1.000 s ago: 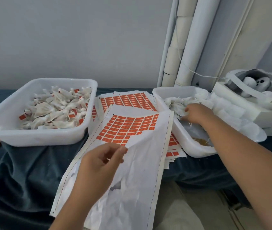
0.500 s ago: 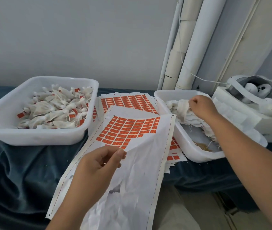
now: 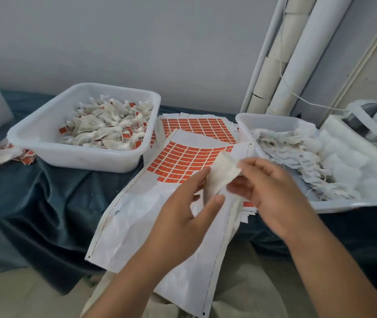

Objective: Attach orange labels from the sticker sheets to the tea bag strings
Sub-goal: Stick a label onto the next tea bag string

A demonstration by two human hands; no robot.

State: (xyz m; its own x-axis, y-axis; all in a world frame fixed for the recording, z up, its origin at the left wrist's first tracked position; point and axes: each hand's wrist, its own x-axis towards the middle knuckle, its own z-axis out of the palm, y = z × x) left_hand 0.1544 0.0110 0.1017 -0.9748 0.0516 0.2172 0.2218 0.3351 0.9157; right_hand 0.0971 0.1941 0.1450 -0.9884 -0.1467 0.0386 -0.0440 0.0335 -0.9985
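Where the hands meet: the left hand (image 3: 189, 203) curls thumb and fingers round the lower end of one tea bag (image 3: 223, 172), and the right hand (image 3: 268, 187), fingers bent, seems to pinch its right edge.
Tea bag's place: in the air over the top sticker sheet (image 3: 146, 216), just in front of the remaining orange labels (image 3: 183, 159).
Step in hand: probably finding the string's free end, ready for a label.
Doing it well: steady the bag with one hand, draw the string straight with the other, then peel a label from the nearest row and fold it squarely over the string.
Further out: left tub (image 3: 79, 159) of labelled bags, and right tub (image 3: 242, 118) of plain ones, on the cloth-covered worktop (image 3: 45, 198).
Hard to make out: the string does not show, the right fingers are blurred, and the forearms hide part of the sheet.
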